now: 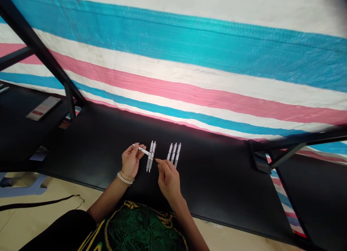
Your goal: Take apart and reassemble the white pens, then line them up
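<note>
My left hand is closed around the upper end of a white pen barrel, which slants down to the right. At the barrel's lower end my right hand pinches a thin, dark piece like a pen refill. Whether that piece sits inside the barrel is too small to tell. Behind the held pen, two white-and-grey pens lie side by side on the black table. To their right lie three similar pens, their lower ends partly hidden by my right hand.
The black table ends at a striped tarp along the back. Black metal frame bars slant up at the left and right. A phone lies on the left neighbouring table; a dark object is by the right bar.
</note>
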{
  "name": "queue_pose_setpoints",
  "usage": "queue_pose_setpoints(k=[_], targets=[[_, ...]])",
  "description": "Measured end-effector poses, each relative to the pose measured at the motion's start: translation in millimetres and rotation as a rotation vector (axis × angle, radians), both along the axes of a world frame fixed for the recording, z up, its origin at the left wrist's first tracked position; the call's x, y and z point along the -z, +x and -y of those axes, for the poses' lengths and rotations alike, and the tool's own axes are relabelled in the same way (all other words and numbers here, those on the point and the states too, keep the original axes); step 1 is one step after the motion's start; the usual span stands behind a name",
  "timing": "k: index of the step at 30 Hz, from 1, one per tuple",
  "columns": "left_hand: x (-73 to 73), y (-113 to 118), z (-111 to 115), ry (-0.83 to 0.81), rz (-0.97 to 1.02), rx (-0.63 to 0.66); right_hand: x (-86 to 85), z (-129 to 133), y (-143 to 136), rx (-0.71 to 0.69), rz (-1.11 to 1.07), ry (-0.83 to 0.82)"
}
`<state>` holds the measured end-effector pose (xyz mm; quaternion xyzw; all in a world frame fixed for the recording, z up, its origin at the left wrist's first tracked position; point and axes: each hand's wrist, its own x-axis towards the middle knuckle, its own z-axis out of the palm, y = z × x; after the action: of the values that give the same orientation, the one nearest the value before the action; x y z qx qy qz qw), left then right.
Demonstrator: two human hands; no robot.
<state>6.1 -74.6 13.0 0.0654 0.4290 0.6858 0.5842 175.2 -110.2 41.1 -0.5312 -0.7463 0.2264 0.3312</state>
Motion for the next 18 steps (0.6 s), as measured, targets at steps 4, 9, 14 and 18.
queue_pose_setpoints(k=[4, 9, 14, 18], targets=[[-0.8, 7, 4, 0.027, -0.044, 0.038, -0.4, -1, -8, -0.028, 0.034, 0.017], [1.9, -2, 0, 0.028, -0.052, -0.016, -3.0, 0, -2, -0.004, 0.016, 0.016], [1.9, -8, -1, 0.019, -0.065, -0.004, -2.0, 0, 2, 0.004, 0.009, 0.033], [0.3, 3, 6, 0.033, -0.110, 0.066, -0.1, -1, -8, -0.045, 0.029, 0.026]])
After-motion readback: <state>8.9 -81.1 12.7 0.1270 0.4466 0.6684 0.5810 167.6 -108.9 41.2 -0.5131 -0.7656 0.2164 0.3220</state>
